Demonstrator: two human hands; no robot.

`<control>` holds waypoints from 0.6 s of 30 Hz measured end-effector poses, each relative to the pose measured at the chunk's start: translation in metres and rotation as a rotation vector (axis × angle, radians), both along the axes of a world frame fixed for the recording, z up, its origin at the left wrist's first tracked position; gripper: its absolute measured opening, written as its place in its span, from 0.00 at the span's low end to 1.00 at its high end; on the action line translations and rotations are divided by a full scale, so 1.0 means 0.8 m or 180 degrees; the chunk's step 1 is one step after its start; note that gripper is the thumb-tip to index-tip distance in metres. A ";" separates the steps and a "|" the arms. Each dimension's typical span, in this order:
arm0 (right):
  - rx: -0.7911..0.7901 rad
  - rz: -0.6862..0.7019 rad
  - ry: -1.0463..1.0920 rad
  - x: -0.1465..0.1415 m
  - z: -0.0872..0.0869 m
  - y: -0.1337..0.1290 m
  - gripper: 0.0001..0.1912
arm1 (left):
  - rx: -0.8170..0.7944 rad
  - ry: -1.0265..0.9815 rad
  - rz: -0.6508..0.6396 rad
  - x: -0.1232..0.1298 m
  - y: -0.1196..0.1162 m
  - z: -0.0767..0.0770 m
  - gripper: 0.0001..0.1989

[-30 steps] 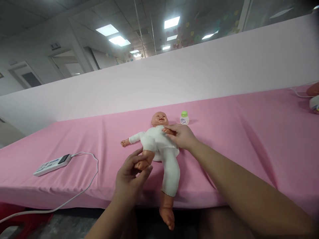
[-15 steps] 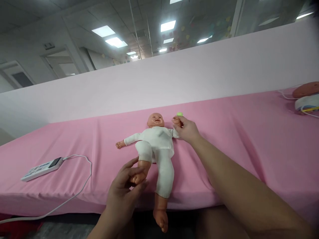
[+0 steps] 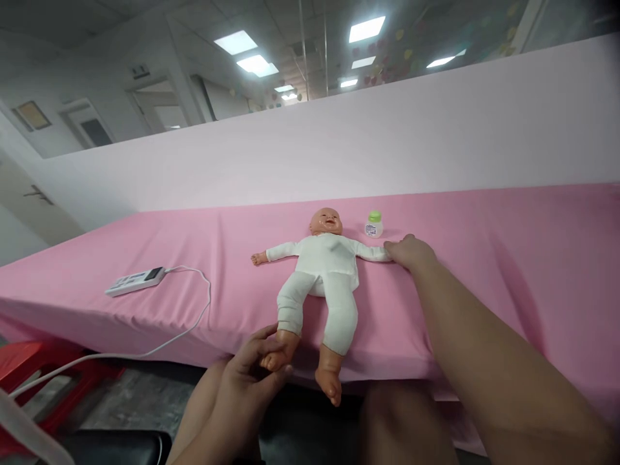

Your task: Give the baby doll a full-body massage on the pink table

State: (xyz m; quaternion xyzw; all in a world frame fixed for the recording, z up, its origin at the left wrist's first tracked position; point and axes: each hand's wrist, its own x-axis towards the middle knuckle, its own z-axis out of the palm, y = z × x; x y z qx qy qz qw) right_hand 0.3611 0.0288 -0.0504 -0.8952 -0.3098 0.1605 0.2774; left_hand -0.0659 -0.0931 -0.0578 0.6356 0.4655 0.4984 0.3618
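A baby doll (image 3: 327, 261) in a white suit lies on its back on the pink sheet (image 3: 242, 284), head toward the wall and feet over the front edge. My left hand (image 3: 254, 371) is closed around the doll's foot on the left side of the view. With my right hand (image 3: 411, 252) I grip the doll's hand on the right, its arm stretched out sideways; my fingers hide that small hand. Just above this arm stands a small clear bottle (image 3: 374, 225) with a green cap.
On the left of the sheet lies a white handheld device (image 3: 135, 281) with a dark screen. Its white cable (image 3: 184, 332) runs over the front edge. Below stands a red plastic stool (image 3: 29, 361). A white wall (image 3: 310, 155) borders the back.
The doll's right-side arm has been lowered and drawn outward by my right hand. Its held leg is straighter and lower. The bottle has come into full view as the camera turned left.
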 end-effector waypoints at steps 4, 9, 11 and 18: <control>-0.0055 0.0075 -0.0210 0.003 -0.002 -0.001 0.35 | -0.0409 -0.0162 -0.0282 -0.003 0.000 -0.002 0.16; 0.0411 0.0216 -0.0259 0.002 -0.010 -0.001 0.32 | -0.0531 -0.0372 -0.0442 -0.006 0.002 -0.016 0.16; 0.0817 0.0207 -0.0367 -0.005 -0.010 -0.001 0.33 | -0.0550 -0.0364 -0.0477 -0.006 0.001 -0.017 0.16; 0.2596 0.0971 -0.1058 -0.071 0.006 -0.003 0.27 | -0.0383 -0.0371 -0.0464 0.006 -0.006 -0.001 0.14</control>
